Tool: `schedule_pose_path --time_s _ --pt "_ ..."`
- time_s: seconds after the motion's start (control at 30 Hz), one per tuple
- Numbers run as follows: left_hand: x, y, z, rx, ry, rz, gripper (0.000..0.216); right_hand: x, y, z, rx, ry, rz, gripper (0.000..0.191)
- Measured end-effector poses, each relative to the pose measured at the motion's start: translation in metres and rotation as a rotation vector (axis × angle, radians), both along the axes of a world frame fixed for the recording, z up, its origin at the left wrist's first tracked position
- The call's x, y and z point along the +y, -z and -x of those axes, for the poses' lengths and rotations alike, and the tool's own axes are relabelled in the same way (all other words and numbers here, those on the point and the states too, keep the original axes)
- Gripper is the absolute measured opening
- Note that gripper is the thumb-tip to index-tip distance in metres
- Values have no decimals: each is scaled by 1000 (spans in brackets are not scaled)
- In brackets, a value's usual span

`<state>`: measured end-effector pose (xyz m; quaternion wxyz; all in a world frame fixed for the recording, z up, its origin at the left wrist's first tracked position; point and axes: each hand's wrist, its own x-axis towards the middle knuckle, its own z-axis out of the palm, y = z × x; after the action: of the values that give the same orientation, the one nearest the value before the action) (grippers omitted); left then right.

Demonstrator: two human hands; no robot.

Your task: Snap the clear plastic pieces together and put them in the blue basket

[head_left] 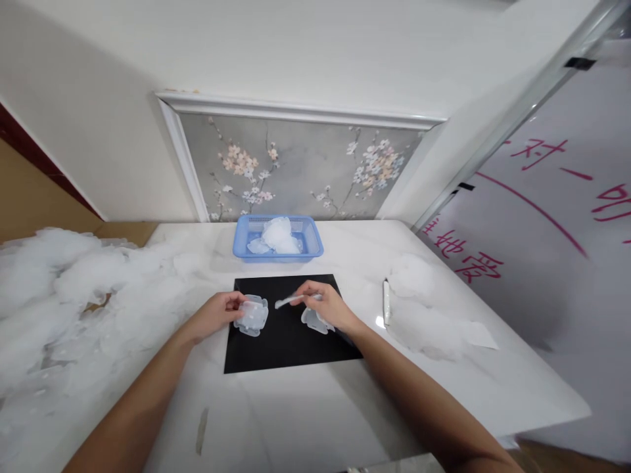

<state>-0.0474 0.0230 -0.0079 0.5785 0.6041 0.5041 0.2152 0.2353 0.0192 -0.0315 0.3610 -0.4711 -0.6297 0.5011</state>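
Note:
My left hand [227, 309] pinches the left edge of a translucent plastic lid [254, 316], squarish with tabs on its sides, over the black mat [283, 348]. My right hand [323, 303] is closed on a thin whitish plastic piece [286, 301] that points left toward the lid; its exact kind is unclear because it shows nearly edge-on. Under the right hand, a second translucent lid [315, 320] shows partly, the rest covered by the fingers and wrist.
Behind the mat stands a blue basket [238, 253] with several translucent pieces. A large heap of translucent plastic pieces [108, 295] covers the left side. On the right lie a white-handled tool, perhaps a cutter [386, 302], and another pile [419, 315]. A whiteboard [557, 217] borders the table.

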Motion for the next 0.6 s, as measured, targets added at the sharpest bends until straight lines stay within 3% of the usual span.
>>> schedule_pose_path --time_s 0.2,0.3,0.4,0.6 --pt "1 3 -5 -8 -149 -48 31 5 -1 -13 -130 -49 -2 15" --pt "-2 -2 -8 -110 -197 35 36 9 9 -16 -111 7 -9 8" --pt "-4 -6 -10 -215 -193 130 36 10 16 -16 -66 65 26 16" --pt "-5 -6 -10 -371 -229 264 26 9 11 -17 -81 41 111 28"
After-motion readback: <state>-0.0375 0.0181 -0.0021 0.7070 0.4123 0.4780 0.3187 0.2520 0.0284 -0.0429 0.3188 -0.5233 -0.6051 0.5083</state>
